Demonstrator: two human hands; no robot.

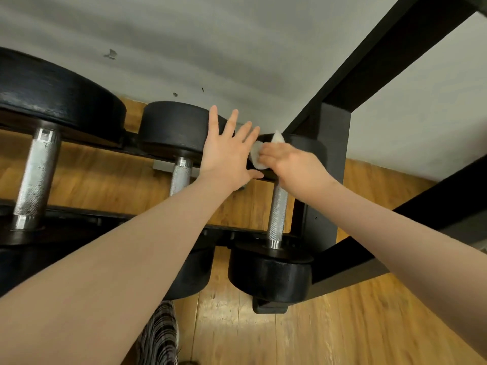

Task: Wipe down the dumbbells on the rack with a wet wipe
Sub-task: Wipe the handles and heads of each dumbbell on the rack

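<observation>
Left hand (228, 151): fingers spread flat, covering the middle dumbbell (174, 130).
Right hand (287, 160): pinched wet wipe (257, 154); fingertips hidden.
Right dumbbell (276, 209): far head mostly hidden.

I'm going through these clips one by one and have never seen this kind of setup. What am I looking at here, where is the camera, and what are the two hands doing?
There is no machine here: a person wears a wide-angle camera on the head, so you look forward and down along their two bare arms. In front of them is a black metal rack standing on a wooden floor against a pale wall. On the rack lie three dumbbells with black round ends and silver grips: a large one at the left, a middle one, and a small one at the right. The left hand is spread flat, fingers straight, against the far end of the middle dumbbell. The right hand grips a white wet wipe and presses it on the far end of the small dumbbell. At the bottom edge shows a bit of striped fabric.
</observation>
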